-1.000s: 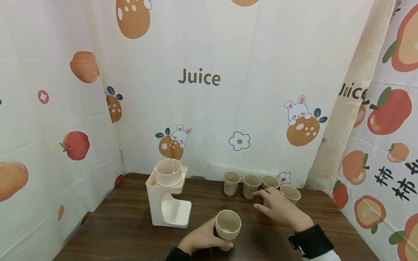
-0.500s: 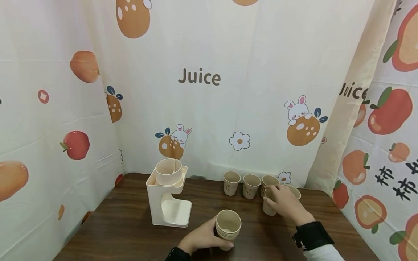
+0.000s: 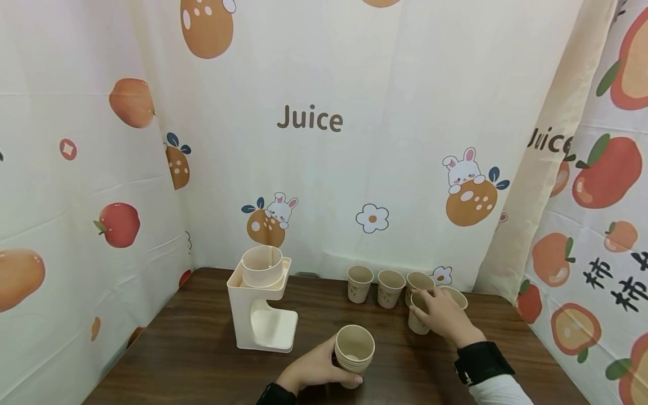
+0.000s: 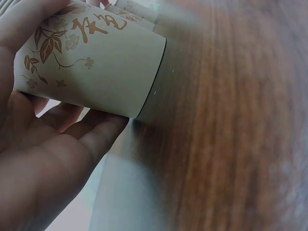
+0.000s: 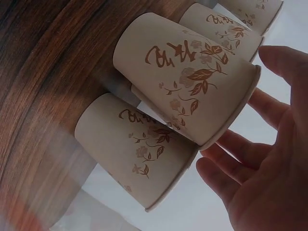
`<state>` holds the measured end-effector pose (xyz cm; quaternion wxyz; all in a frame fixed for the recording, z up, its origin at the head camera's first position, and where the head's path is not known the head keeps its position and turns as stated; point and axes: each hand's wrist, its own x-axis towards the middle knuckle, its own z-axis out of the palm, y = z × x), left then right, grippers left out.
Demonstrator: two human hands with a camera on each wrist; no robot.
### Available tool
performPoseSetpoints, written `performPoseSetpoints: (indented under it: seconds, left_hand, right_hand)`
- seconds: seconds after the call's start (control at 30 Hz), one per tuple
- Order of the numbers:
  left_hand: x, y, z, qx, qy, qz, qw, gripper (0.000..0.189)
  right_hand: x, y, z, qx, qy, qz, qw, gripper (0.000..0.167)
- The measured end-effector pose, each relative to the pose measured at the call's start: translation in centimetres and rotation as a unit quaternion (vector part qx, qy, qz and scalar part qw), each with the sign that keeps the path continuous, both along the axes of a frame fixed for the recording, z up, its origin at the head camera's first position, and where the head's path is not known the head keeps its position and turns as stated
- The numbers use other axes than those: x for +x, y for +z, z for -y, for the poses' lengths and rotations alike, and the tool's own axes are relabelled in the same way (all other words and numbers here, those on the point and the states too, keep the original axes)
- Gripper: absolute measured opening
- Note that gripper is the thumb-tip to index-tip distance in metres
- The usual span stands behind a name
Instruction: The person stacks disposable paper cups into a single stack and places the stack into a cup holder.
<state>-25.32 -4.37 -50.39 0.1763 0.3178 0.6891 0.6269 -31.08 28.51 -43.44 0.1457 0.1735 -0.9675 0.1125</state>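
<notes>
My left hand (image 3: 316,365) grips a stack of beige paper cups (image 3: 353,354) near the table's front, fingers and thumb curled round its lower side. The left wrist view shows the printed side of a cup (image 4: 101,67) in that hand. Farther right, my right hand (image 3: 448,318) spans the rim of a front paper cup (image 3: 419,322), thumb on the near side and fingers beyond. In the right wrist view, this cup (image 5: 187,77) has brown leaf prints, and the hand's thumb and fingers lie at opposite ends of its rim.
More paper cups stand along the back: one at the left (image 3: 359,284), one beside it (image 3: 390,289), another behind the front cup (image 3: 420,279) and one partly behind my hand (image 3: 458,297). A cream-white stand with a round top cup (image 3: 261,267) is at the left on the wooden table (image 3: 202,332).
The right hand has shifted right from beside the second cup onto the rim of the front cup, then stayed there. The left hand and its stack hold still.
</notes>
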Motion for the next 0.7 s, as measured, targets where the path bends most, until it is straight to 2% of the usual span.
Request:
performPoseSetpoints:
  seconds: [0.23, 0.7]
  left_hand:
    - [0.06, 0.11, -0.11, -0.025, 0.023, -0.009, 0.9994, 0.075]
    - [0.05, 0.19, 0.03, -0.017, 0.013, -0.009, 0.9997, 0.075]
  right_hand:
    - [-0.03, -0.09, -0.13, 0.005, 0.003, -0.017, 0.9998, 0.035]
    - [0.16, -0.08, 0.14, 0.003, 0.012, -0.018, 0.9998, 0.034]
